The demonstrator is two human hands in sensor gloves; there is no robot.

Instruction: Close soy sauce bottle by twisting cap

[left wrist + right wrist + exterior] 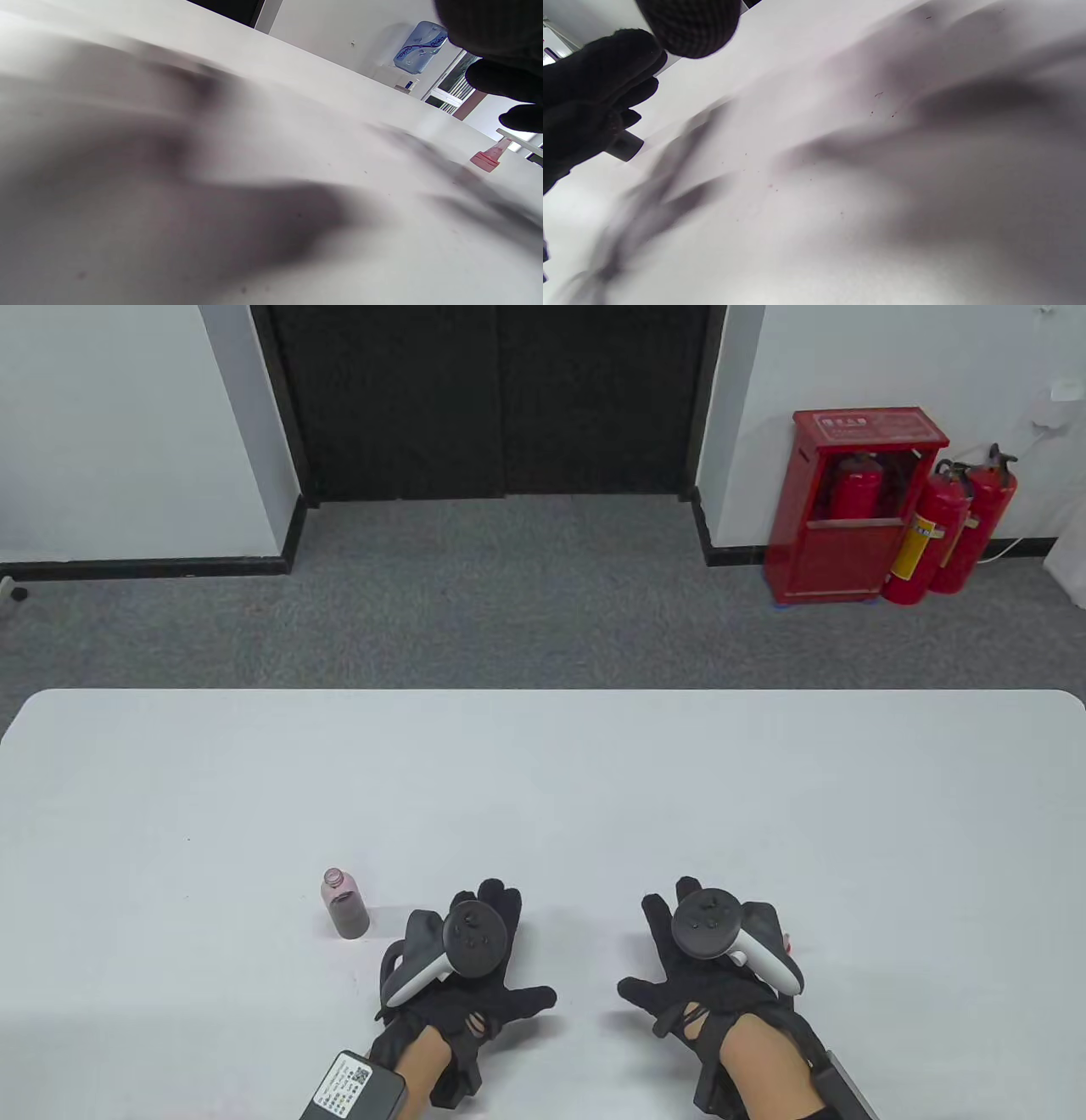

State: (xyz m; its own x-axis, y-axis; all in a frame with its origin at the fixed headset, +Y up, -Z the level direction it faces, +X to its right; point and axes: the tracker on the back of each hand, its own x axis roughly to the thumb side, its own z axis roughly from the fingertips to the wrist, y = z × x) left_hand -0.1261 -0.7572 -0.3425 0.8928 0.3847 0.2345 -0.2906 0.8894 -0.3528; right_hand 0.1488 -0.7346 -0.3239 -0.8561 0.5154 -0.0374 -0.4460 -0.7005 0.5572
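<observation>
A small soy sauce bottle stands upright on the white table, its neck uncapped and dark liquid inside. My left hand rests flat and open on the table just right of the bottle, not touching it. My right hand rests flat and open further right, holding nothing. A red cap with a spout lies on the table in the left wrist view. In the table view only a red sliver shows at the right hand's tracker. A dark cylinder, likely the bottle, shows in the right wrist view.
The table's far edge borders grey carpet. A red fire extinguisher cabinet and two extinguishers stand by the far wall. A water dispenser shows in the left wrist view.
</observation>
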